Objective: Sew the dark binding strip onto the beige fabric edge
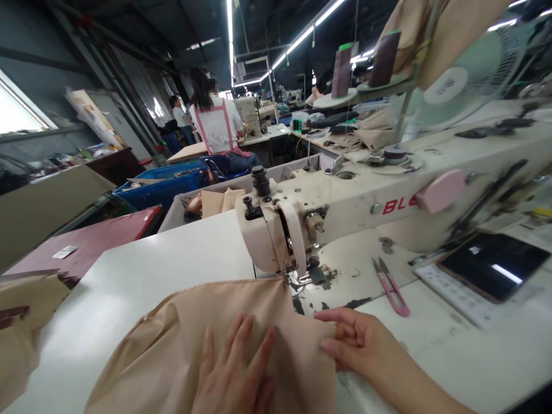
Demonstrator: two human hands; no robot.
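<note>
head: flat left hand (237, 371), right grip (364, 345) closed on cloth (159, 351) edge, roomy tabletop (172, 247) leftward

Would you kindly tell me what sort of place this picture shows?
Most likely a sewing workshop: a long cream-coloured metal sewing machine has smooth tan cloth at its needle end, and two dark purplish, cone-shaped thread spools stand beyond it.

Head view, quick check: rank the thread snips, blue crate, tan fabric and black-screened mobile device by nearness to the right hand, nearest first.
From the right hand:
1. Tan fabric: at its fingertips.
2. Thread snips: just beyond, on the machine bed.
3. Black-screened mobile device: further right.
4. Blue crate: far left, beyond the table.
</note>
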